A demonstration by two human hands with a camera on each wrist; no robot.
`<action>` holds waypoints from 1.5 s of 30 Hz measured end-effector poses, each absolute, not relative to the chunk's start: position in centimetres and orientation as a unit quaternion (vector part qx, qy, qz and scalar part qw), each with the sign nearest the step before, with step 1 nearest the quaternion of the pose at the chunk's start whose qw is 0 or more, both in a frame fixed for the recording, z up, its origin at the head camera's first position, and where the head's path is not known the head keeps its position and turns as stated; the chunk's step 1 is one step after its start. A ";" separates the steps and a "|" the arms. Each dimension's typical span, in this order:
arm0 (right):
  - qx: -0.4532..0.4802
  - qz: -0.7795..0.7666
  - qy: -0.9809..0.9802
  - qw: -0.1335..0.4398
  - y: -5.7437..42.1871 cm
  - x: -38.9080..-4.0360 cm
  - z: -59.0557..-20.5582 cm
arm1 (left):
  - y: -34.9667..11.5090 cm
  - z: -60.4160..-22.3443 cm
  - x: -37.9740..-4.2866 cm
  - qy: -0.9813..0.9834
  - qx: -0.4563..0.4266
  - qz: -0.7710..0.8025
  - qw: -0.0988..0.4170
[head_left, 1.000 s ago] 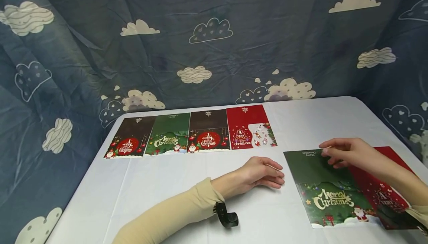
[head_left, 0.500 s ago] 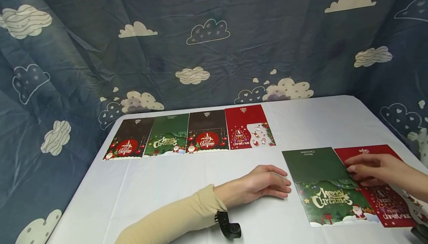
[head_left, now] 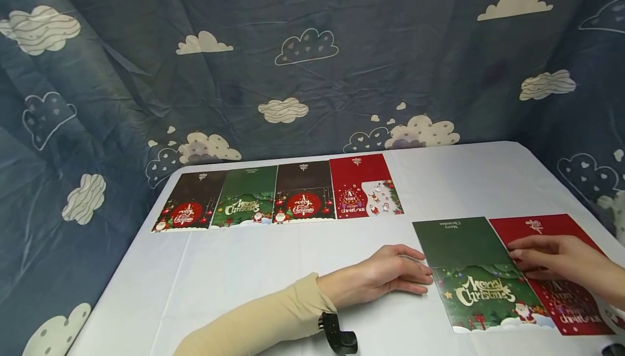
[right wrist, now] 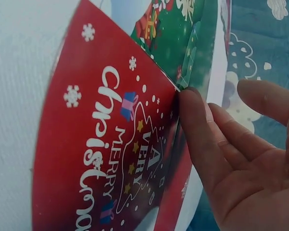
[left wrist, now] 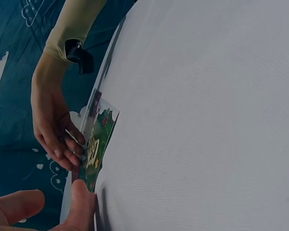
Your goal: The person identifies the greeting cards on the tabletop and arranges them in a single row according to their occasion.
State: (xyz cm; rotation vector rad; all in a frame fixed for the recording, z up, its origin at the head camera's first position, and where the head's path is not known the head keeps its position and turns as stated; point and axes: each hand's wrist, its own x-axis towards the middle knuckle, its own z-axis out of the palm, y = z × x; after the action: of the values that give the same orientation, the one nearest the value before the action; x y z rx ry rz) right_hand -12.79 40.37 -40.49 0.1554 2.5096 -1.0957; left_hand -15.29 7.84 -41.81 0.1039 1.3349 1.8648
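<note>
A green Merry Christmas card (head_left: 461,247) lies open and flat on the white table at the right, with a red Christmas card (head_left: 512,230) side by side with it. My left hand (head_left: 390,275) rests at the green card's left edge, its fingers loosely extended. My right hand (head_left: 561,261) lies over the red card and covers part of it. In the right wrist view, fingertips (right wrist: 190,98) touch the seam where the two cards meet, while the thumb (right wrist: 267,94) stands apart. The left wrist view shows the green card (left wrist: 97,149) edge-on beyond my left fingers (left wrist: 79,204).
Along the back of the white table (head_left: 234,280) runs a row of several similar cards: a dark one (head_left: 195,190), a green one (head_left: 249,185), another dark one (head_left: 304,178) and a red one (head_left: 358,171). A blue cloud-print curtain (head_left: 234,90) hangs behind.
My right hand has moved right and down from the green card's top to its border with the red card. My left hand has slid rightward to the green card's left edge.
</note>
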 end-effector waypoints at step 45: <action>0.044 -0.449 0.892 0.018 39.7 -14.5 -39.7 | 12.1 -41.8 -20.6 0.615 0.037 0.748 0.247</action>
State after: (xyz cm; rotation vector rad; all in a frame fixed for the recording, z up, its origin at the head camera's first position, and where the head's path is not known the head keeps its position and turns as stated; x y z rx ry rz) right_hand -14.53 39.71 -39.73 0.1366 2.7720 -1.3939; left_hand -20.64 12.13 -41.78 0.1007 1.6766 2.0388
